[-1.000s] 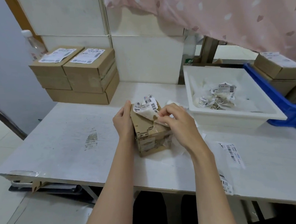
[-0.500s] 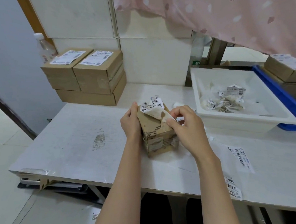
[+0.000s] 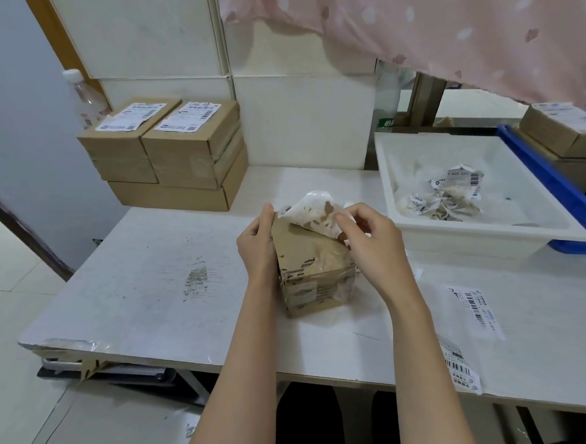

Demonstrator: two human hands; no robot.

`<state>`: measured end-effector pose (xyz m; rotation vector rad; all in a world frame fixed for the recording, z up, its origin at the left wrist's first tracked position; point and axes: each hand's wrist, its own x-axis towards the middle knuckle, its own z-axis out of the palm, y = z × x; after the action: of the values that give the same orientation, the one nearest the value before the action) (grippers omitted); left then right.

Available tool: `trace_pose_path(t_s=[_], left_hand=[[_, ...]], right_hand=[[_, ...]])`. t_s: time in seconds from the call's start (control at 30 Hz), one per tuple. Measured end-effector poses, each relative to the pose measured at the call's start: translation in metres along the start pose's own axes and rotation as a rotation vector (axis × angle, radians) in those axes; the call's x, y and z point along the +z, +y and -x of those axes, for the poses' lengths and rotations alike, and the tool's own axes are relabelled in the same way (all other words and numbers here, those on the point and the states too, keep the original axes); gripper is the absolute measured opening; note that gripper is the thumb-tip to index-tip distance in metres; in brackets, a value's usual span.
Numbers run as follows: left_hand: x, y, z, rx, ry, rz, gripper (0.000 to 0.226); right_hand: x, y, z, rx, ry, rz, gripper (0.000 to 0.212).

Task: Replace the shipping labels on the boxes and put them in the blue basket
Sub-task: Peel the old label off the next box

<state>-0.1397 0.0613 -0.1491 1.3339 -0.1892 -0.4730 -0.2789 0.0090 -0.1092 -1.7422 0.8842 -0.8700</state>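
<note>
Pinching the half-peeled label between thumb and fingertips, the right hand lifts it off the top of a small cardboard box, while the left hand grips the box's left side to steady it. That box stands near the middle of the table, toward its front edge. A white tray of crumpled labels sits by the right edge, touching the blue basket beyond it. Fresh label sheets lie at the front right; stacked boxes fill the back left corner
</note>
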Motion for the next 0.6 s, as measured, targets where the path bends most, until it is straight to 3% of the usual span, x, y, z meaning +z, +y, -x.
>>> trace_pose_path(t_s=[0.3, 0.6], left_hand=[[-0.0015, -0.0040, -0.0018, 0.035, -0.009, 0.005, 0.039], [-0.0013, -0.0046, -0.0034, 0.059, -0.018, 0.005, 0.042]], right_hand=[[0.0070, -0.0087, -0.0054, 0.060, 0.129, 0.094, 0.031], [0.0014, -0.0047, -0.0090, 0.116, 0.180, -0.225, 0.029]])
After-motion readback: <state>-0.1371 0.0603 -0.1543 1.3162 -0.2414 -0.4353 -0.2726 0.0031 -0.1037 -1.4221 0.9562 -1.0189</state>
